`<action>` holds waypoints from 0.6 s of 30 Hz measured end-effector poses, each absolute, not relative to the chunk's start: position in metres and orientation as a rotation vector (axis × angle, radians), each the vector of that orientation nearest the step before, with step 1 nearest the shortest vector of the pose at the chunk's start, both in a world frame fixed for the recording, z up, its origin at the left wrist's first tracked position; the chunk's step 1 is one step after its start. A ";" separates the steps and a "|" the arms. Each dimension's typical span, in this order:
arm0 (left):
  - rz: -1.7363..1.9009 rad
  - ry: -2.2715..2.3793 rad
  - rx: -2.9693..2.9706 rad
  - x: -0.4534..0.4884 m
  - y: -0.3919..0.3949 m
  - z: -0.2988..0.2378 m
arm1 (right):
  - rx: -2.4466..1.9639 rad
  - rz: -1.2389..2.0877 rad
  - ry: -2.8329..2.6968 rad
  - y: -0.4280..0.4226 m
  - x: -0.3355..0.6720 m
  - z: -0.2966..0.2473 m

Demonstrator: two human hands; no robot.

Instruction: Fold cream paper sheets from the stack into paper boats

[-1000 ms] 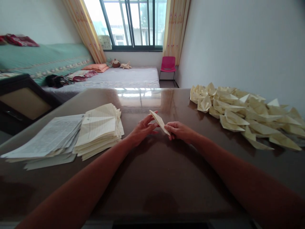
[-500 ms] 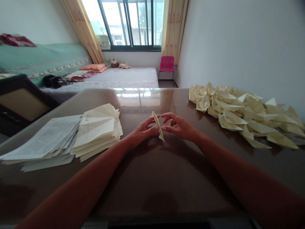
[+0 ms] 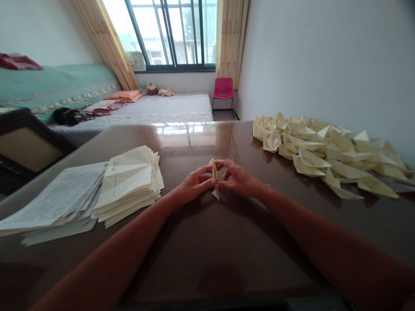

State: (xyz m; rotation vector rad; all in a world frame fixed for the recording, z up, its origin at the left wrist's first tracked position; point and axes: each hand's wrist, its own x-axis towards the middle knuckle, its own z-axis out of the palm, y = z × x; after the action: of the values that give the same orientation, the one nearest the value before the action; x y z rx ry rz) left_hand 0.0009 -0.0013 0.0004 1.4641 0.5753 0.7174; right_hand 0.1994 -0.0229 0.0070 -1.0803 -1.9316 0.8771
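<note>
A small folded piece of cream paper (image 3: 214,170) stands on edge between my two hands, above the middle of the brown table (image 3: 220,250). My left hand (image 3: 193,185) grips it from the left, with thumb and fingertips against its side. From the right, my right hand (image 3: 238,178) presses thumb and fingertips on the opposite face. A pointed end of the paper sticks out below the thumbs, and another shows at the top. How its inner folds lie is too small to tell.
Left of my hands lies a stack of cream printed sheets (image 3: 128,183), beside a pile of whiter sheets (image 3: 55,198). At the right, along the wall, sits a large heap of folded paper boats (image 3: 311,157). Beyond the table are a bed (image 3: 181,106) and a pink chair (image 3: 223,88).
My right hand has closed onto the folded paper, where before its fingers were apart beside it. The paper has turned more upright, and the whole view has shifted slightly.
</note>
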 end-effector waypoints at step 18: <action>0.878 1.055 2.192 0.010 -0.001 -0.012 | -1.201 0.421 -1.988 -0.015 0.191 -0.016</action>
State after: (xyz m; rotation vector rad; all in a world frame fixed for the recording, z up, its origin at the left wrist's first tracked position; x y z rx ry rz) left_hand 0.0104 -0.0013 -0.0117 2.1918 1.0547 0.8784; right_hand 0.1908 -0.0148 -0.0163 -1.2007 -1.9881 0.4212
